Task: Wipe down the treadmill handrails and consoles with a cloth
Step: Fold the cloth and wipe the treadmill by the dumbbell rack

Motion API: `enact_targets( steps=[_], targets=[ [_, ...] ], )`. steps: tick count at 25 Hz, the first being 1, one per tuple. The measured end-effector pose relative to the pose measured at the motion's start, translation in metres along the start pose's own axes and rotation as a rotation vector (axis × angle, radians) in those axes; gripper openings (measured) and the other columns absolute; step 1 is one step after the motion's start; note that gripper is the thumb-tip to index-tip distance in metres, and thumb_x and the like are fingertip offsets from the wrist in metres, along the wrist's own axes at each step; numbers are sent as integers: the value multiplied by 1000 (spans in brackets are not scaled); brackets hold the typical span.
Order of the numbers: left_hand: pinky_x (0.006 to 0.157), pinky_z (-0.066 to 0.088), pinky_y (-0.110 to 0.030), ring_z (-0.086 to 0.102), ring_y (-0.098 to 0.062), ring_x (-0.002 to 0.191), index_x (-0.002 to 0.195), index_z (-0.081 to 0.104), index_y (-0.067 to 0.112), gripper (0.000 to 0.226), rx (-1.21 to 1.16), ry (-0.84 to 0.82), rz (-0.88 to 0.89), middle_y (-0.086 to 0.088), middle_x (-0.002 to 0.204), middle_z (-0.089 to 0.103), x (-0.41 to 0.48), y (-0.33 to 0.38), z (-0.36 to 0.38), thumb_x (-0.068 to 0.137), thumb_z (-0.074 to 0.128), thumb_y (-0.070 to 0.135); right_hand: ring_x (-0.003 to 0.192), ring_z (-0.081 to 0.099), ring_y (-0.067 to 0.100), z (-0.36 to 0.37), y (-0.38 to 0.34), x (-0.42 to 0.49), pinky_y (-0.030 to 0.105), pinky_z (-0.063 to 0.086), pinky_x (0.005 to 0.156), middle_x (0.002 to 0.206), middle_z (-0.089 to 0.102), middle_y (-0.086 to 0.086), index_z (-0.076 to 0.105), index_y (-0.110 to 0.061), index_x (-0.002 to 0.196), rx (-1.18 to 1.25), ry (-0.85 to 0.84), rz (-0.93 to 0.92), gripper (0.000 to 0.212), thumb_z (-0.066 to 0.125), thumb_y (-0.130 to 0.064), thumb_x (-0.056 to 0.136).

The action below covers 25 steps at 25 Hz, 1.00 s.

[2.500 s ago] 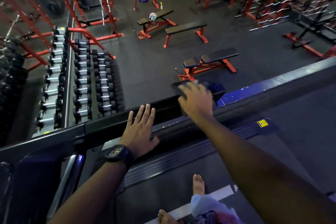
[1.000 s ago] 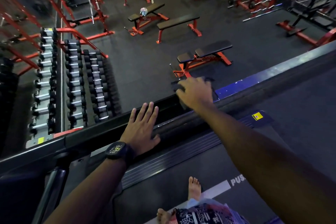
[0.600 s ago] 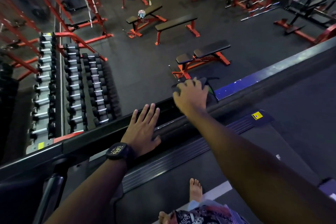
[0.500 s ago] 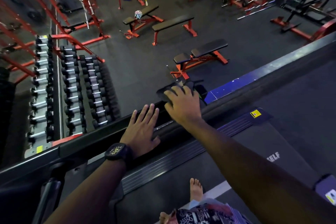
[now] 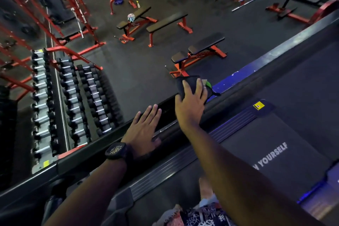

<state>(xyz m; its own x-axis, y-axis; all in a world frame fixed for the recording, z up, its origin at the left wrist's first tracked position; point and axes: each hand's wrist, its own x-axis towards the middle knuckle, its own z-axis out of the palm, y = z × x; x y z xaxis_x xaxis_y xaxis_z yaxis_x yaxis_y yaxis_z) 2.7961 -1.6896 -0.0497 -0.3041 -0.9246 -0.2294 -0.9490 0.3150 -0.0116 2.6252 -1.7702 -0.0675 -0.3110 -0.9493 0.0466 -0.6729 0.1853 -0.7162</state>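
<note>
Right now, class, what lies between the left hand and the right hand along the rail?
Head view: only a short bare stretch of dark rail separates the flat left hand from the right hand pressing the cloth.

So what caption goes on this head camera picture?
Right hand presses a dark cloth on the treadmill rail; left hand rests flat.

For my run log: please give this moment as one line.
step: wiping rail | right hand: presses cloth on rail | left hand: flat on rail, empty | treadmill belt: untouched
</note>
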Motion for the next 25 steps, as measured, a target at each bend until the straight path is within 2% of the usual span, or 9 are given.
enact_targets(
  steps=[4,7,11,13,15,17,20,23,25],
  targets=[
    [124,1,-40,-18,-14,149,157,-6,16,95,-14,22,56,3,159,-20,4,-6,-1,85,48,47,150,12,33,34,-26,-60,47,21,120,167,5,10,35,-32,153,323,92,167,73,62,-19,86],
    [122,-8,-32,-20,-12,148,157,-7,16,97,-30,-14,133,3,160,-20,3,-14,-5,75,31,51,152,15,32,42,-31,-60,46,21,121,166,2,16,24,-30,158,533,148,271,79,61,-20,89],
    [122,-10,-30,-23,-12,148,154,-12,17,102,-41,-37,219,4,158,-23,1,-26,-7,77,46,48,153,14,22,40,-32,-54,39,21,121,167,8,9,12,-30,160,763,174,499,79,57,-23,96],
    [121,-11,-28,-23,-10,147,151,-16,19,100,-63,-39,235,6,157,-24,2,-32,-8,71,33,56,154,10,18,47,-35,-77,33,13,123,167,10,7,8,-26,160,815,119,483,79,56,-23,98],
    [121,-11,-26,-23,-9,147,151,-15,20,101,-69,-56,266,7,157,-25,3,-32,-8,66,25,58,154,12,19,42,-21,-68,29,11,122,166,15,6,9,-20,160,877,155,463,78,56,-19,98],
    [122,-9,-28,-22,-9,148,154,-10,19,100,-75,-52,278,6,159,-23,1,-33,-8,68,25,56,153,18,21,35,0,-36,38,15,125,165,20,8,12,-19,160,901,212,511,77,56,-18,97],
    [122,-8,-27,-18,-8,149,154,-8,20,95,-118,-49,279,5,161,-18,1,-39,-8,71,27,51,151,23,23,46,-9,-43,42,20,124,164,22,10,12,-18,160,921,166,578,77,56,-21,97],
    [123,-5,-30,-16,-8,150,153,-7,21,94,-139,-56,274,3,163,-15,1,-38,-8,70,29,47,154,11,21,54,-20,-79,40,14,125,167,12,8,6,-18,160,898,87,523,77,54,-28,101],
    [123,-7,-30,-17,-9,150,155,-6,19,96,-131,-64,259,3,163,-15,1,-34,-10,69,27,48,154,9,20,54,-5,-57,40,13,124,167,12,10,7,-18,160,902,140,488,76,54,-29,102]
  ],
)
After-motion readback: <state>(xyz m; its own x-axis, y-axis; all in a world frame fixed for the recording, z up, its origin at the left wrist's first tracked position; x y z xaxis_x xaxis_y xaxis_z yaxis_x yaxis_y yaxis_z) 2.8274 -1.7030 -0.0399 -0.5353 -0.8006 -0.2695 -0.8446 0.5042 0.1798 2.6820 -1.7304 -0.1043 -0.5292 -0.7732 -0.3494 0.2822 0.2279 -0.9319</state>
